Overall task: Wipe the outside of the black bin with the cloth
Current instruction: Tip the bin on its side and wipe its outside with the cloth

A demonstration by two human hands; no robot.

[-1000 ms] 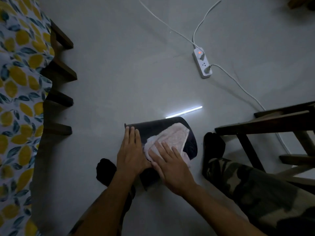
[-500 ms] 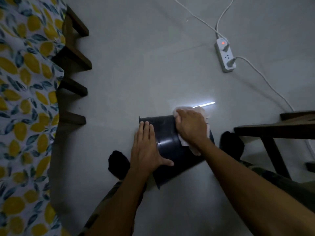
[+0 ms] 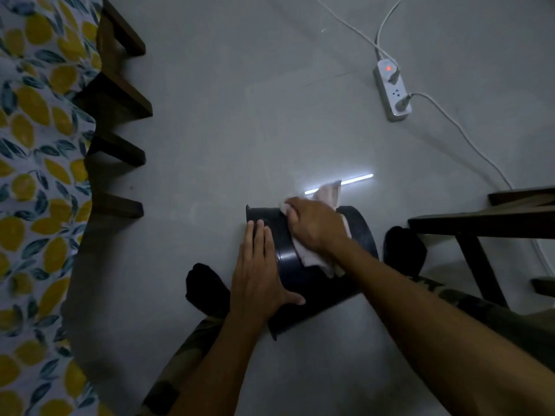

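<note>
The black bin (image 3: 312,283) lies on its side on the grey floor between my feet. My left hand (image 3: 258,265) rests flat on its near left side, fingers together and thumb spread, steadying it. My right hand (image 3: 315,223) presses a pale pink cloth (image 3: 329,193) against the upper far side of the bin. Part of the cloth sticks out beyond my fingers and part hangs below my wrist (image 3: 318,259).
A white power strip (image 3: 392,94) with cables lies on the floor at the far right. A dark wooden chair (image 3: 480,223) stands at the right. At the left, a table with a lemon-print cloth (image 3: 36,175) and dark wooden legs (image 3: 120,151). My dark-socked feet (image 3: 207,286) flank the bin.
My right hand has slid the cloth from the near side of the bin up to its far side. My left hand has stayed flat on the bin.
</note>
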